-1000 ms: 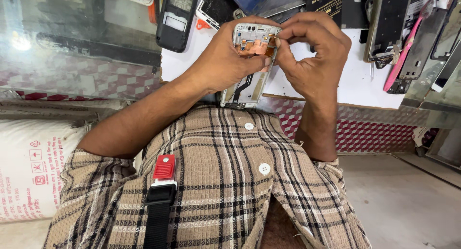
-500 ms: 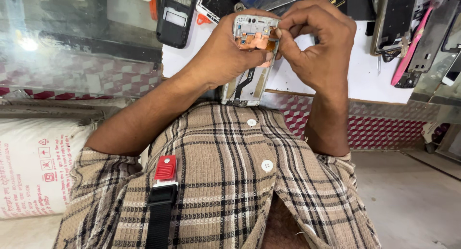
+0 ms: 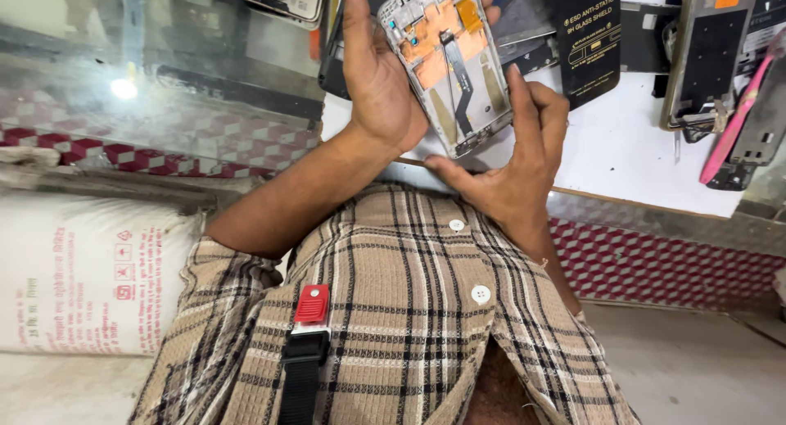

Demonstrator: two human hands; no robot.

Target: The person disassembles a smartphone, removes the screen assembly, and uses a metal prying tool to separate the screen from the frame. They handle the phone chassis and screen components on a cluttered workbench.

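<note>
**One opened phone frame held between two hands**

One opened phone frame (image 3: 450, 65), its orange inner parts and one dark ribbon cable exposed, is gripped along its side by the left hand (image 3: 378, 81). The right hand (image 3: 512, 175) is spread wide beneath it, fingers touching its lower edge. Under the hands a white worktop (image 3: 622, 159) is seen, with a glass counter (image 3: 147, 73) beyond the left hand. Right of the hands, one black flat packet (image 3: 591, 40), several dismantled phones (image 3: 708, 56) and one pink tool (image 3: 733, 130) are laid. Below the hands, one white sack (image 3: 82, 269) is seen.

Phone repair shop, glass counter (image 3: 164, 73), white worktop (image 3: 630, 155) strewn with dismantled phones (image 3: 708, 56)
</note>
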